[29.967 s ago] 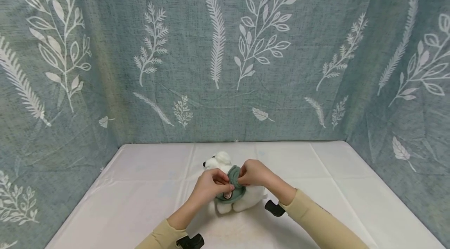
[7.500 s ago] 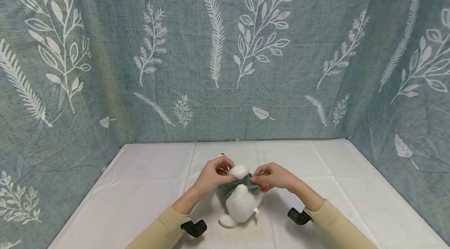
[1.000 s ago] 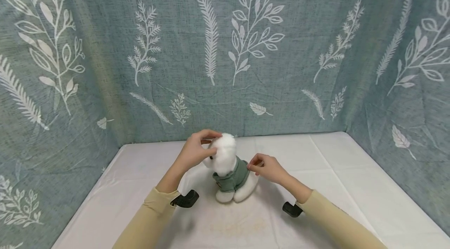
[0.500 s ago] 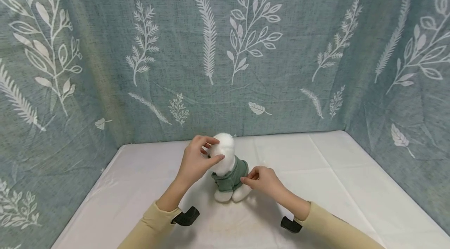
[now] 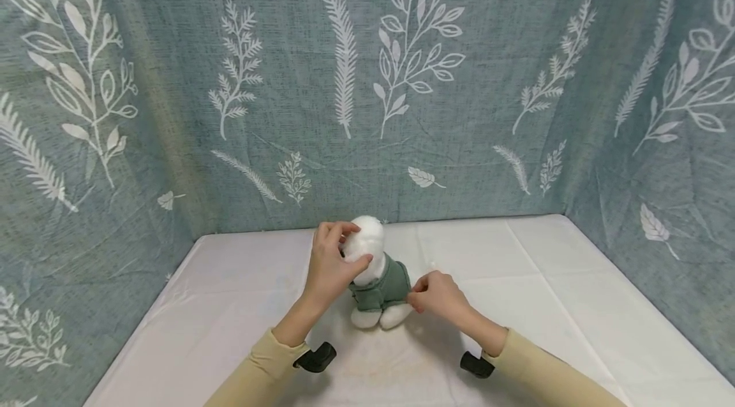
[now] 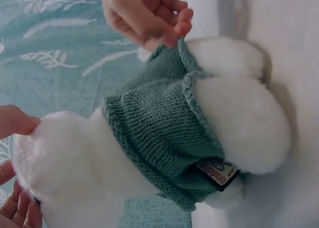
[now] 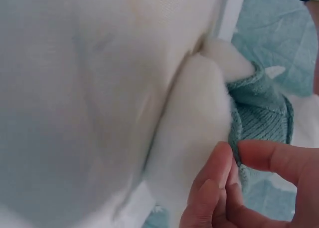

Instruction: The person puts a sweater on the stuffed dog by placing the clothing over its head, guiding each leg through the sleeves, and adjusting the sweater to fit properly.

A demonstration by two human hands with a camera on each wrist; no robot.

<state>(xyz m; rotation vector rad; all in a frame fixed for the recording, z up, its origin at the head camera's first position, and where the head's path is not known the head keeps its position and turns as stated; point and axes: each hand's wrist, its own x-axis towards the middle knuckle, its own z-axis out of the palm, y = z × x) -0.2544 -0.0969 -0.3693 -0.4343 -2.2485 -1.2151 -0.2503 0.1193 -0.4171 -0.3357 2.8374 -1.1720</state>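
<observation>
A white plush dog [image 5: 367, 244] sits on the table, wearing a green knitted sweater [image 5: 392, 282]. My left hand [image 5: 333, 263] holds the dog's head from the left, thumb on the near side and fingers over the front, so its face is mostly hidden. At the sweater's lower right edge, my right hand [image 5: 439, 295] pinches the hem between thumb and finger. The left wrist view shows that hem pulled out from the body in a peak, and a label patch [image 6: 218, 172] on the sweater's front. A white hind leg [image 7: 192, 123] lies along the table in the right wrist view.
A white cloth [image 5: 241, 305] covers the table. Teal curtains [image 5: 287, 107] with white leaf prints stand behind it and at both sides. Black wrist cameras [image 5: 316, 357] are strapped at both cuffs.
Over the last second my right hand has moved down along the sweater's edge and pulls the hem. My left thumb has shifted right across the head. Earlier the dog's back faced me.
</observation>
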